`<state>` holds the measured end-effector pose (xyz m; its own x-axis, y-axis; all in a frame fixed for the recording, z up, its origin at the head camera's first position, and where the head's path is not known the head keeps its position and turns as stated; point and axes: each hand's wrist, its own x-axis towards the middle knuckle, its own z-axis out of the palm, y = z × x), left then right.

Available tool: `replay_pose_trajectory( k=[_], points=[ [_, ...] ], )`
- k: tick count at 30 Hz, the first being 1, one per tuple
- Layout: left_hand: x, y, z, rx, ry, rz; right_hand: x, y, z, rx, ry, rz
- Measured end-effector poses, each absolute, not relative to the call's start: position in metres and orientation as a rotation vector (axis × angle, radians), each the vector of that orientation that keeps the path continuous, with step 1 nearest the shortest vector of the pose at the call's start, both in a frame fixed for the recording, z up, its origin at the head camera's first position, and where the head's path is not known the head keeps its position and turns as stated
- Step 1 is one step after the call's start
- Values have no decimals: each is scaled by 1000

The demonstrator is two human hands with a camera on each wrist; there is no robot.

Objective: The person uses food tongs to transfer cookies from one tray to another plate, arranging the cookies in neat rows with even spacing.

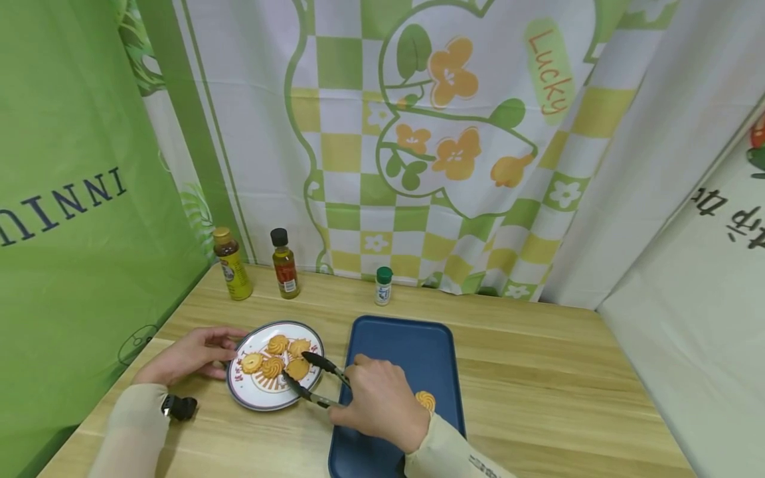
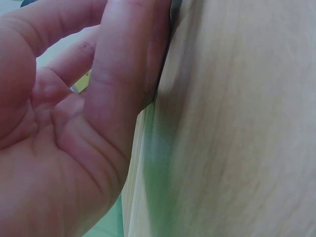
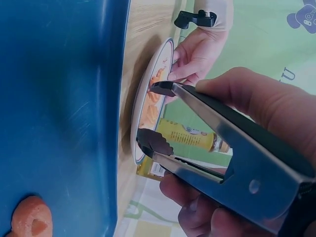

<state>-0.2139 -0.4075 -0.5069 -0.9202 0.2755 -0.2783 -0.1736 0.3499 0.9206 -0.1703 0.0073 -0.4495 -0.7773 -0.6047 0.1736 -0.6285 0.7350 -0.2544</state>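
An oval white plate (image 1: 269,398) with a blue rim bears several golden swirled cookies (image 1: 277,344). My left hand (image 1: 194,355) grips the plate's left rim; in the left wrist view the fingers (image 2: 118,59) curl at its dark edge, close over the wood. My right hand (image 1: 382,401) holds metal tongs (image 3: 247,173) with black tips. Those tips are spread apart over the plate's right part, on either side of a round, flatter cookie (image 1: 297,369). Another cookie (image 1: 425,400) lies on the blue tray (image 1: 400,338), partly hidden behind my right hand in the head view.
Along the back of the wooden table (image 1: 538,372) stand a yellow-labelled bottle (image 1: 236,275), a black-capped bottle (image 1: 285,269) and a green-capped shaker (image 1: 384,287). A patterned curtain (image 1: 340,153) hangs behind them, and a green cloth (image 1: 72,279) borders the left side.
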Motion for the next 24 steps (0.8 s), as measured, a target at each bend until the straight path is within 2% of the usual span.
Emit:
replay_pose_trajectory(
  k=[24],
  points=[
    [-213,-409,-508,107,2217,1608,-162,21,-455,895,-2913,583]
  ],
)
